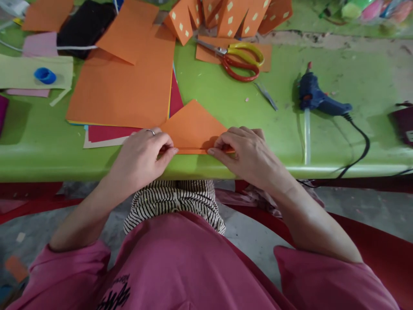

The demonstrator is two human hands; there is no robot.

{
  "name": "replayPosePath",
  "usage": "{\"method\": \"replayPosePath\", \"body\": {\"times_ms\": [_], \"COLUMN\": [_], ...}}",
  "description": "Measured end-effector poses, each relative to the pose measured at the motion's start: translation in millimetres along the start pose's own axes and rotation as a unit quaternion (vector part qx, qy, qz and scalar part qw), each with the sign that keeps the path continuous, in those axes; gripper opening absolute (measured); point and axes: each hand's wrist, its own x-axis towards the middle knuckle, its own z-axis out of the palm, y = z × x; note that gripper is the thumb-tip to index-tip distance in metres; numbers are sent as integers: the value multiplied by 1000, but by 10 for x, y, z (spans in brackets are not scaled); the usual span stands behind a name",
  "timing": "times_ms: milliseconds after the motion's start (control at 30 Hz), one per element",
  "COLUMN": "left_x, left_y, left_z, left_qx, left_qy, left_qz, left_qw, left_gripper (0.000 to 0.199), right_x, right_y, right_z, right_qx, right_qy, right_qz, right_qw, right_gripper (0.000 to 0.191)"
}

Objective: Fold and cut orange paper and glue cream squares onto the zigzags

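A triangular piece of orange paper [193, 125] lies near the front edge of the table, its point facing away from me. Along its near side runs a narrow folded strip. My left hand [142, 150] pinches the left end of that strip between thumb and fingers. At the right end, my right hand [245, 150] is closed on the same edge, thumb toward me. Both corners of the paper are hidden under my fingers.
Stacked orange sheets [119, 90] lie to the left, beside a blue cap [45, 75]. Scissors [238, 60] and a small blade-like tool [266, 96] lie beyond the paper. A corded glue gun [314, 94] stands right. Dotted orange cut-outs [238, 17] sit at the back.
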Motion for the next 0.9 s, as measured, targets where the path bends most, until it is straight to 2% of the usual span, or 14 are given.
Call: {"method": "replayPosePath", "body": {"times_ms": [233,400,567,900], "left_x": [45,60,-29,-250], "left_y": [-27,-111,-271,-562], "left_z": [-44,-59,-125,-15], "left_qx": [15,17,15,82], "left_qy": [-30,-18,-11,87], "left_qz": [-5,18,5,-34], "left_qw": [999,1000,1000,992], "left_gripper": [20,26,32,39], "right_x": [-11,35,59,97], "right_y": [30,122,196,240], "right_z": [-42,-28,15,44], "right_qx": [14,11,1,1], "right_qy": [-21,-17,-5,9], "right_qz": [-16,-39,-62,-70], "right_qw": [1000,999,998,997], "right_gripper": [16,16,19,23]}}
